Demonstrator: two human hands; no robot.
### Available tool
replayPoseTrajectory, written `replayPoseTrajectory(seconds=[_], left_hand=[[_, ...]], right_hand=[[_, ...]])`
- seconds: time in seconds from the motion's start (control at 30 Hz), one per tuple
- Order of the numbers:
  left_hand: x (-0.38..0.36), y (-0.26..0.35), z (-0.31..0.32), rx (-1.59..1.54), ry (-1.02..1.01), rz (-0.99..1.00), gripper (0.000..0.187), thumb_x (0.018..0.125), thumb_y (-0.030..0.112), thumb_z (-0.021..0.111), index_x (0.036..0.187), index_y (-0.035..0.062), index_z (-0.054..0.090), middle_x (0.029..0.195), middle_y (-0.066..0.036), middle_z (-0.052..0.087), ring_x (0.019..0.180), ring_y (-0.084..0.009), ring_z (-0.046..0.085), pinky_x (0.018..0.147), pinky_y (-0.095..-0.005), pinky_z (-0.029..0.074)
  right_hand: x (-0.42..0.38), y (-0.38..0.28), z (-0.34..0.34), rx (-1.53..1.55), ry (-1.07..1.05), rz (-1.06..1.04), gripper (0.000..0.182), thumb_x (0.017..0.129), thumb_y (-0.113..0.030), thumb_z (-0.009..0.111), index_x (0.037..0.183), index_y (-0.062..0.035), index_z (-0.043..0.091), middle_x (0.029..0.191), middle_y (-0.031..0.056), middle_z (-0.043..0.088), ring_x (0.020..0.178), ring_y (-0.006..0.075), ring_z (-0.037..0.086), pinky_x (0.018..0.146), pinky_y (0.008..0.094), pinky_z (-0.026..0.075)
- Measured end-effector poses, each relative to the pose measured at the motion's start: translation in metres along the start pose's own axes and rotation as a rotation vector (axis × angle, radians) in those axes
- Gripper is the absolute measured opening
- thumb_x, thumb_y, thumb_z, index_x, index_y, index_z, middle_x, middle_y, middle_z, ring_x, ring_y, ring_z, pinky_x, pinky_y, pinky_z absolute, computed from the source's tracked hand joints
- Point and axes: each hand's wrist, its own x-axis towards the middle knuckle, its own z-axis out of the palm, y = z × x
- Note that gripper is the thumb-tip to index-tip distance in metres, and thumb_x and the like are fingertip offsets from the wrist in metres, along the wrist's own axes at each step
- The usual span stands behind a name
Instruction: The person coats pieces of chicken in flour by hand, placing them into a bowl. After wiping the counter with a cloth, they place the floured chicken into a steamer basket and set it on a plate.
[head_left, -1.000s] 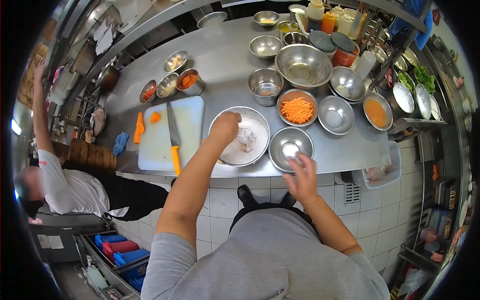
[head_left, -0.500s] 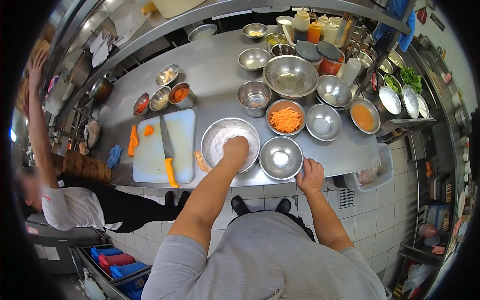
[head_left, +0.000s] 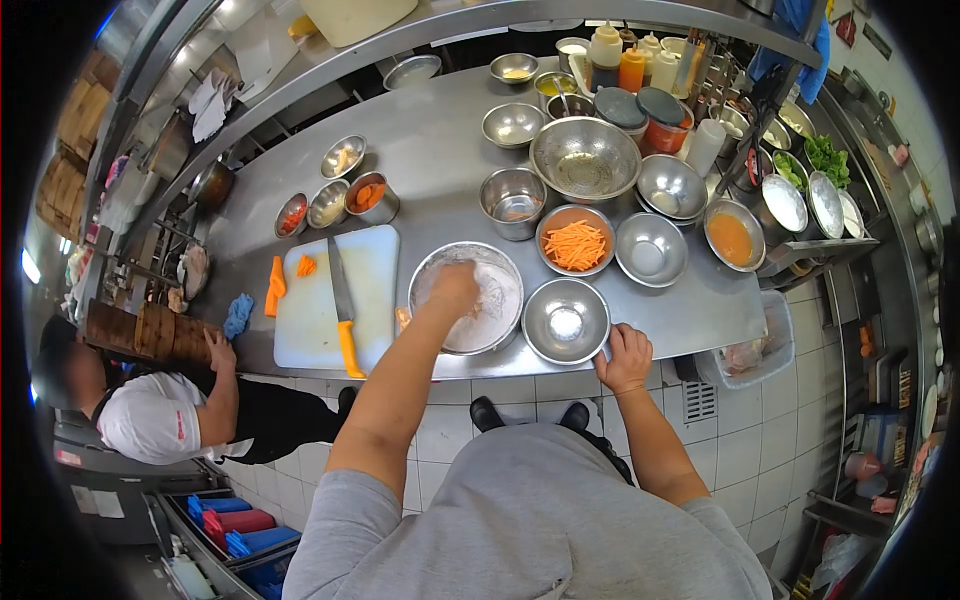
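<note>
My left hand reaches down into a metal bowl of white powder, at the bowl's left side. Its fingertips are blurred and hidden, so I cannot make out what they hold. At the table's front edge, my right hand rests with fingers spread and nothing in it, beside an empty metal bowl. Shredded carrot fills a bowl behind that one. A knife with a yellow handle lies on the white cutting board, left of the powder bowl.
Carrot pieces and a blue cloth lie left of the board. Small bowls, a large metal bowl and sauce bottles stand farther back. A co-worker is at the left, one hand by wooden steamers.
My left hand has shifted leftward inside the powder bowl. The co-worker's raised arm has come down to the steamers. My right hand stays at the table edge.
</note>
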Motion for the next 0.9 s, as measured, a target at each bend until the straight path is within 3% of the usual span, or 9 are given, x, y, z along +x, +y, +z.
replayPoseTrajectory(seconds=[0.07, 0.1, 0.17, 0.4, 0.57, 0.63, 0.77, 0.83, 0.9], left_hand=[[-0.007, 0.002, 0.026, 0.051, 0.124, 0.257, 0.037, 0.083, 0.017, 0.067, 0.120, 0.0090, 0.066, 0.119, -0.020, 0.068, 0.116, -0.0346, 0.063, 0.099, -0.0482, 0.050], [-0.013, 0.008, 0.018, 0.049, 0.123, 0.259, 0.037, 0.083, 0.017, 0.067, 0.120, 0.0090, 0.066, 0.119, -0.020, 0.068, 0.116, -0.0346, 0.063, 0.099, -0.0482, 0.050], [-0.028, 0.029, -0.009, 0.050, -0.102, 0.106, 0.043, 0.079, 0.020, 0.073, 0.121, 0.0120, 0.066, 0.119, -0.016, 0.068, 0.115, -0.0343, 0.062, 0.097, -0.0483, 0.051], [-0.012, -0.024, 0.007, -0.121, 0.061, 0.306, 0.042, 0.076, 0.013, 0.073, 0.116, 0.0051, 0.068, 0.112, -0.021, 0.070, 0.105, -0.0362, 0.066, 0.092, -0.0414, 0.052], [-0.060, 0.040, -0.073, -0.269, 0.175, 0.151, 0.039, 0.078, 0.012, 0.071, 0.115, 0.0014, 0.069, 0.110, -0.023, 0.070, 0.098, -0.0378, 0.069, 0.090, -0.0426, 0.054], [-0.079, 0.067, -0.090, -0.400, 0.190, 0.221, 0.042, 0.079, 0.013, 0.072, 0.118, -0.0013, 0.067, 0.112, -0.025, 0.069, 0.102, -0.0384, 0.068, 0.092, -0.0430, 0.053], [-0.092, 0.122, -0.054, -0.416, 0.208, 0.424, 0.050, 0.080, 0.006, 0.069, 0.129, -0.0021, 0.060, 0.117, -0.026, 0.066, 0.109, -0.0414, 0.064, 0.097, -0.0454, 0.050], [-0.067, 0.140, 0.005, -0.247, 0.140, 0.495, 0.041, 0.079, 0.005, 0.068, 0.119, -0.0007, 0.064, 0.108, -0.023, 0.069, 0.103, -0.0393, 0.066, 0.090, -0.0474, 0.052], [-0.073, 0.157, 0.008, -0.159, -0.007, 0.480, 0.031, 0.080, 0.005, 0.067, 0.110, 0.0011, 0.066, 0.099, -0.021, 0.071, 0.095, -0.0389, 0.068, 0.086, -0.0480, 0.054]], right_hand=[[-0.001, -0.001, 0.001, 0.000, -0.004, -0.002, 0.046, 0.078, -0.040, 0.069, 0.113, -0.0115, 0.066, 0.113, 0.0060, 0.061, 0.098, 0.0276, 0.057, 0.081, 0.0420, 0.042], [-0.001, -0.001, 0.001, 0.001, -0.003, -0.005, 0.045, 0.077, -0.040, 0.069, 0.113, -0.0118, 0.066, 0.113, 0.0057, 0.061, 0.098, 0.0275, 0.057, 0.081, 0.0419, 0.042], [0.000, 0.001, -0.002, -0.008, -0.004, 0.000, 0.045, 0.077, -0.040, 0.069, 0.112, -0.0121, 0.066, 0.113, 0.0055, 0.061, 0.098, 0.0273, 0.057, 0.081, 0.0417, 0.042], [0.003, 0.000, -0.004, 0.022, -0.010, 0.004, 0.043, 0.075, -0.037, 0.069, 0.109, -0.0092, 0.067, 0.113, 0.0066, 0.062, 0.097, 0.0285, 0.057, 0.081, 0.0419, 0.042], [0.001, 0.001, -0.006, 0.023, -0.035, -0.022, 0.041, 0.074, -0.035, 0.071, 0.105, -0.0091, 0.067, 0.114, 0.0067, 0.062, 0.098, 0.0283, 0.057, 0.082, 0.0422, 0.042], [-0.001, 0.003, -0.001, 0.010, -0.035, -0.038, 0.041, 0.074, -0.036, 0.071, 0.106, -0.0107, 0.067, 0.114, 0.0062, 0.062, 0.098, 0.0276, 0.056, 0.082, 0.0427, 0.042], [-0.005, 0.005, 0.006, -0.002, -0.056, -0.051, 0.040, 0.075, -0.036, 0.071, 0.105, -0.0108, 0.066, 0.116, 0.0072, 0.061, 0.101, 0.0293, 0.056, 0.084, 0.0446, 0.042], [-0.005, 0.004, 0.007, 0.006, -0.060, -0.074, 0.041, 0.075, -0.036, 0.070, 0.106, -0.0098, 0.066, 0.116, 0.0078, 0.061, 0.102, 0.0301, 0.056, 0.085, 0.0448, 0.042], [-0.006, 0.000, 0.006, -0.004, -0.057, -0.081, 0.041, 0.075, -0.035, 0.070, 0.107, -0.0088, 0.065, 0.117, 0.0084, 0.061, 0.103, 0.0310, 0.056, 0.087, 0.0450, 0.042]])
